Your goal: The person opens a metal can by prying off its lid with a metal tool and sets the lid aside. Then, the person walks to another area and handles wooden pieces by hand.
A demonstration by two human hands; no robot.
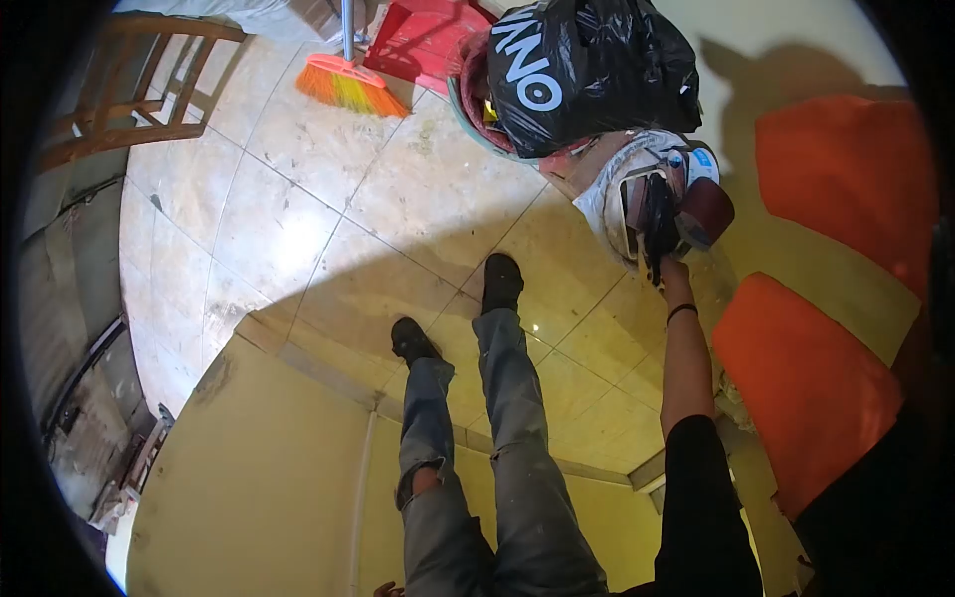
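At the right, my right hand (674, 275) is closed on a black item (658, 214), whose exact kind I cannot make out. That item is over a container lined with a whitish bag (604, 204), which also holds a dark red cylindrical thing (706, 211). Just a small part of my left hand (388, 590) shows at the bottom edge, beside my leg; its grip is unclear. A full black plastic bag (597, 75) with white lettering rests on a basket, just beyond the lined container.
An orange and yellow broom (350, 87) stands by a red dustpan (423, 40). Wooden furniture (124, 147) is at the upper left. Orange pieces (806, 383) lie to the right. A pale panel (254, 468) borders the tiled floor (398, 189).
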